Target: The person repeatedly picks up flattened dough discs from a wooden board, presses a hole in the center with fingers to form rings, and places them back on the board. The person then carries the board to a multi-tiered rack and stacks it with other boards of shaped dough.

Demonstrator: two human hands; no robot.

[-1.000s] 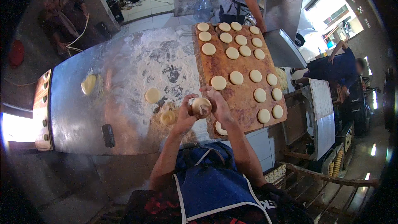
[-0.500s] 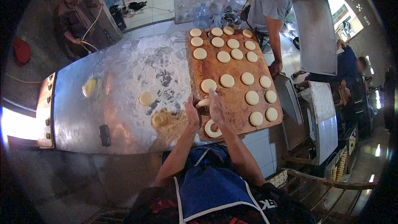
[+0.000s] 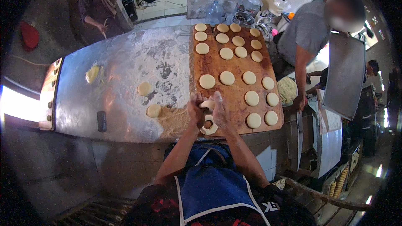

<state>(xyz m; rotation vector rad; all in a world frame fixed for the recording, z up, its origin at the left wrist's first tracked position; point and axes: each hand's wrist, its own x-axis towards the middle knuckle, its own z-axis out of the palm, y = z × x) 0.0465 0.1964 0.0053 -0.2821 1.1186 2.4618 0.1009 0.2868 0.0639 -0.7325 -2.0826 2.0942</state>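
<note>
A pale dough ring (image 3: 207, 104) hangs between my two hands just above the near left part of the wooden board (image 3: 234, 104). My left hand (image 3: 195, 109) is closed on its left side and my right hand (image 3: 220, 112) on its right side; the fingers hide part of it. Right below them, another dough ring (image 3: 209, 131) with a hole in its middle lies on the board. Beyond my fingers sits a flat round dough piece (image 3: 207, 81). Several more dough rounds (image 3: 227, 78) stand in loose rows across the board.
Left of the board, the floured metal table (image 3: 121, 109) bears two dough rounds (image 3: 144, 88), a yellowish lump (image 3: 92, 74) and a dark block (image 3: 101, 121). A co-worker (image 3: 305, 29) stands at the right beside a large metal tray (image 3: 345, 75). Another person (image 3: 96, 0) is at the far left.
My view has shifted slightly. My hands keep hold of the dough ring, a little more upright. The co-worker at the right and the metal tray have moved rightward and nearer; a dough mass now shows beside the board.
</note>
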